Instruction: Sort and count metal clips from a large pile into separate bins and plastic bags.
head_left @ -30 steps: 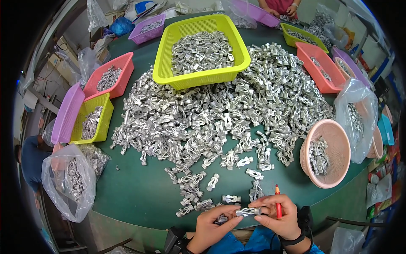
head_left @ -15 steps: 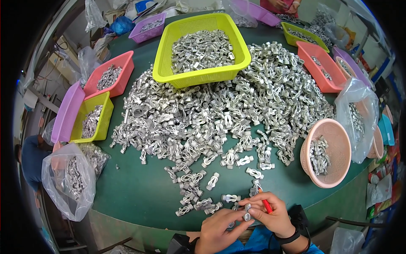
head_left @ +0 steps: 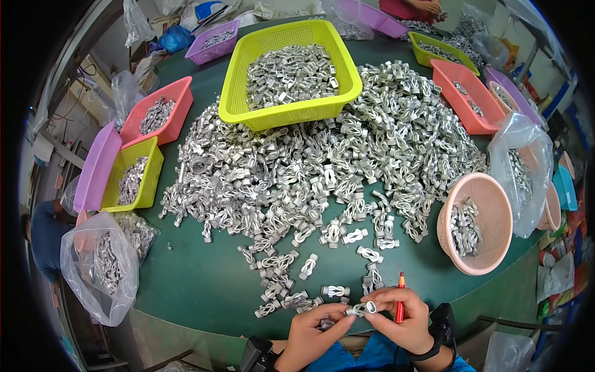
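Observation:
Between my two hands is a small silver metal fitting (head_left: 357, 309) with a ribbed collar and an oval open end. My left hand (head_left: 313, 335) pinches its ribbed end, and another metal piece (head_left: 326, 323) shows in the curl of the same fingers. The oval end rests in the fingertips of my right hand (head_left: 406, 325). That hand also grips a red pencil (head_left: 400, 297), tip upward. Just beyond my fingers lie several loose fittings (head_left: 335, 291), in front of a large heap of the same fittings (head_left: 291, 180) on the green table (head_left: 204, 279).
A yellow-green basket (head_left: 291, 118) of metal pieces sits at the heap's back. Pink round basket (head_left: 474, 224) and clear bag (head_left: 520, 180) stand right; red tray (head_left: 173, 118), green basket (head_left: 133, 173) and clear bag (head_left: 99, 266) left. Other people are at far right and left.
The fitting has turned from upright to lying sideways between my hands. The red pencil has swung from slanted to nearly upright in my right hand. My left hand has shifted slightly left.

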Demonstrator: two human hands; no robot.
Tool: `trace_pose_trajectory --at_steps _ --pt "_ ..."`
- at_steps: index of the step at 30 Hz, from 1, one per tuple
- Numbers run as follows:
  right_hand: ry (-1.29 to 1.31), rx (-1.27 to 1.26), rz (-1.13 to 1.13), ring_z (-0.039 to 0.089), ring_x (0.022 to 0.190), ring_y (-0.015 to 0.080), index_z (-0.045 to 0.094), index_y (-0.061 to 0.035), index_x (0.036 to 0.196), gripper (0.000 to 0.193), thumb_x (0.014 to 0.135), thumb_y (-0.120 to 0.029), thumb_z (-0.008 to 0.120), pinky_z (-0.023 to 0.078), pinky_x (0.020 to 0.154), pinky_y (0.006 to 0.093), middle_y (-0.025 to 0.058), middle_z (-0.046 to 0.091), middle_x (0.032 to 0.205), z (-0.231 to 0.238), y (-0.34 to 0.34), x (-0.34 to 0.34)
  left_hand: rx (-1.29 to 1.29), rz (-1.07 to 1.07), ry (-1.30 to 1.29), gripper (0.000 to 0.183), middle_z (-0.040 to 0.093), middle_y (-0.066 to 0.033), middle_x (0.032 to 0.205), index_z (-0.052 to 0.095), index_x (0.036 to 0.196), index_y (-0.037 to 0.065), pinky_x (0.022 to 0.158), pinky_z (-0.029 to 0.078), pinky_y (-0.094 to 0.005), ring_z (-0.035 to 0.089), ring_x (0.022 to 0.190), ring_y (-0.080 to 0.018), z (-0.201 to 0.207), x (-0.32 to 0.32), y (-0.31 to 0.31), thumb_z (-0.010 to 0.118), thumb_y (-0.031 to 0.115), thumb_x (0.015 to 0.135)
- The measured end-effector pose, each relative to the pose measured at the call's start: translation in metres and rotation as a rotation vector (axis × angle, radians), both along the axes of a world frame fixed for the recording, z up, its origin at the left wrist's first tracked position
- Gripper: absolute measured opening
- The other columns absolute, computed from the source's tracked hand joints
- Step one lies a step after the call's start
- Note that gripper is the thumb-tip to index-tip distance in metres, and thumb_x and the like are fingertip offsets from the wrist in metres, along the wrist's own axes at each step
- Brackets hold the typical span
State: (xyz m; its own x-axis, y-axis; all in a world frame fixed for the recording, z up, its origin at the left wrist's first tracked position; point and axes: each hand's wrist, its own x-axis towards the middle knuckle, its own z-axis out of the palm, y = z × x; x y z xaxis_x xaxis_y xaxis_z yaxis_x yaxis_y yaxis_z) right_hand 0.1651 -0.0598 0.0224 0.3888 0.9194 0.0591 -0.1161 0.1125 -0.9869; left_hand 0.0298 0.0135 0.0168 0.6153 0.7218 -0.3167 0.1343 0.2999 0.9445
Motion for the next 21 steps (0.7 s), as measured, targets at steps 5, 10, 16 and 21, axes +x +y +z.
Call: trace_pose_trajectory --at_steps 5,10,16,21 --pt "-0.29 0.037 0.039 0.056 0.076 0.0183 0.05 -0.0009 0.084 0.021 0.064 0.004 0.058 0.045 0.065 0.026 0.0115 0.057 0.083 0.006 0.001 0.004 -0.043 -0.014 -0.059 0.019 0.054 -0.0011 0.068 0.054 0.087 -0.002 0.05 0.036 -0.0146 0.047 0.059 -0.0029 -0.004 0.001 -0.002 0.059 0.002 0.069" --pt "-0.295 0.056 0.019 0.056 0.072 0.0187 0.052 -0.0016 0.082 0.02 0.063 0.003 0.059 0.045 0.062 0.0261 0.0099 0.058 0.08 0.004 0.001 0.001 -0.087 -0.033 -0.072 0.019 0.054 -0.0007 0.072 0.053 0.087 -0.002 0.054 0.038 -0.0147 0.048 0.064 -0.0031 -0.005 0.001 -0.003 0.059 0.002 0.069" --pt "-0.152 -0.088 0.028 0.054 0.07 0.0118 0.048 0.0 0.086 0.021 0.067 0.004 0.057 0.044 0.062 0.0233 0.0089 0.056 0.08 0.005 -0.002 0.001 0.181 -0.103 -0.085 0.014 0.052 -0.0011 0.066 0.053 0.084 -0.001 0.046 0.032 -0.0141 0.044 0.055 -0.0025 -0.003 0.003 0.001 0.057 0.004 0.072" --pt "0.074 -0.162 0.113 0.051 0.072 0.0091 0.045 0.0016 0.09 0.021 0.071 0.004 0.054 0.042 0.063 0.0215 0.0085 0.053 0.082 0.006 -0.003 0.003 -0.432 -0.18 -0.086 0.013 0.048 -0.0024 0.061 0.051 0.075 -0.001 0.039 0.027 -0.016 0.038 0.047 -0.004 0.008 -0.001 0.003 0.046 0.01 0.08"
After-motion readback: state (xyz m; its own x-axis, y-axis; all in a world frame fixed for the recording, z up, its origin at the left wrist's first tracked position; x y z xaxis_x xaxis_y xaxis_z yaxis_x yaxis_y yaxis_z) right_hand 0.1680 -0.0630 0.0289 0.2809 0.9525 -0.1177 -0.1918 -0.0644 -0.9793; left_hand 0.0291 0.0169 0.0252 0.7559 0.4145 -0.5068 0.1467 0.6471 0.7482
